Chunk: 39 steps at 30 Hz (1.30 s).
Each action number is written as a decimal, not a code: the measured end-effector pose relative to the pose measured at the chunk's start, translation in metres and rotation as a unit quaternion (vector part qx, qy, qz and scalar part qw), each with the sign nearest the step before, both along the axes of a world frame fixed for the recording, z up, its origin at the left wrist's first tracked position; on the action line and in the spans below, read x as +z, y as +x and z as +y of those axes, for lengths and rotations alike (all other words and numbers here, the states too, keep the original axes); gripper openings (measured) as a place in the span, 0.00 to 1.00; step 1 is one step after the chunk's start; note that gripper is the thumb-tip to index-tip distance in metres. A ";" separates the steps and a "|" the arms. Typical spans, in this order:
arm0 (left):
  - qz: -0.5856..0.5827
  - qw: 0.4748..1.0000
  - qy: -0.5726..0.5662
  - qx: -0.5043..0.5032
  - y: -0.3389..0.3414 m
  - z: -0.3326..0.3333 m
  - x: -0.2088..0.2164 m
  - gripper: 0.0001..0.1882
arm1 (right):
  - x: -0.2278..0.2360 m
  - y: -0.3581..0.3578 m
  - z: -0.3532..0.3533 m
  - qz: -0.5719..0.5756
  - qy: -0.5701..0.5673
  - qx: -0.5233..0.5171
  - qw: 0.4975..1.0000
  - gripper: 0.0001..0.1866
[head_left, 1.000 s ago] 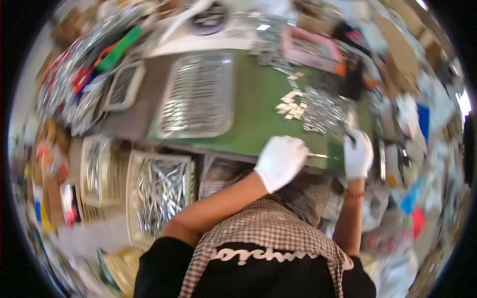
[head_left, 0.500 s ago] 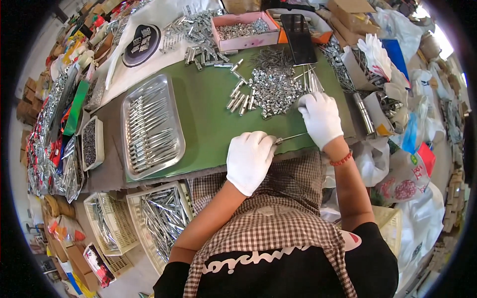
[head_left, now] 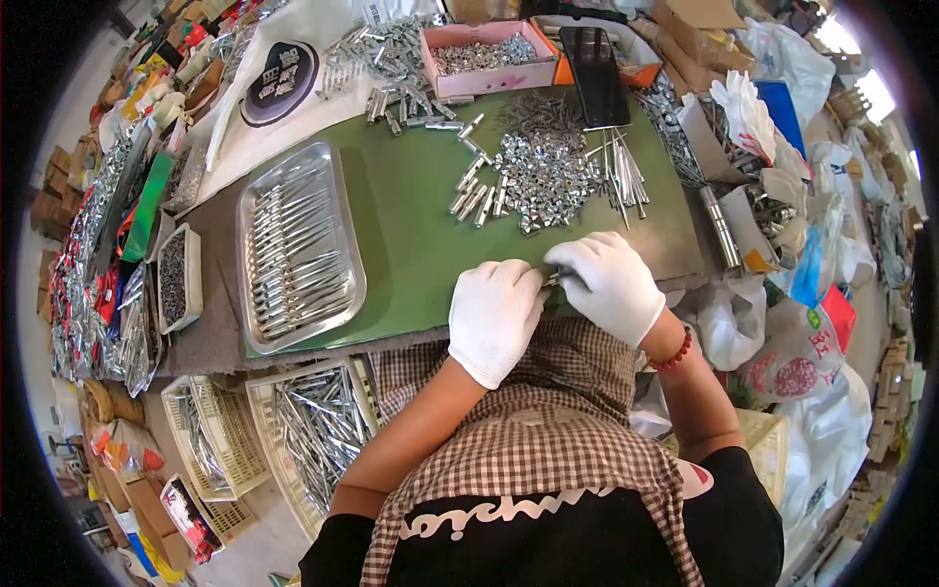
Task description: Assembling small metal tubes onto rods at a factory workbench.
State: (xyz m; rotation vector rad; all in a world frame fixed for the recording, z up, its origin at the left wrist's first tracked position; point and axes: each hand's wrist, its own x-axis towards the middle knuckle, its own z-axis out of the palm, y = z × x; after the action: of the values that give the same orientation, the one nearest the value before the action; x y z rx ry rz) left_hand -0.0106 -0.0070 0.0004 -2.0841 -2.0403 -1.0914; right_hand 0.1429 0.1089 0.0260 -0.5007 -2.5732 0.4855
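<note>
White knitted gloves cover both hands, which meet at the near edge of the green mat. My left hand is closed round a slim metal rod piece, mostly hidden by the glove. Fingertips of my right hand pinch at its end, where a bit of metal shows between the hands. Just beyond lies a pile of small shiny metal nuts or collars. Several thin metal rods lie to its right, short metal tubes to its left, and dark thin pins behind.
A metal tray on the left holds rows of rod pieces. Behind the mat stand a pink box of small parts and a black phone. Below the table edge are cream baskets of metal rods. Opened cartons crowd the right side.
My right hand has moved left and nearer, from beside the loose rods to my left hand. The thin rod that stuck out from the left hand is now covered by the right.
</note>
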 end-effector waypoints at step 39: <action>-0.004 1.000 0.013 0.019 0.002 -0.001 -0.002 0.08 | -0.008 0.100 0.043 -0.079 0.031 -0.501 0.861 0.26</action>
State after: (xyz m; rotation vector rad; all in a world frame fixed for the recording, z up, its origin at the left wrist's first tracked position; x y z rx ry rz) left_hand -0.0086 -0.0076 -0.0011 -2.0239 -2.0477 -1.1174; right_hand 0.2432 0.1515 0.0184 -1.7509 -2.0438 -0.0241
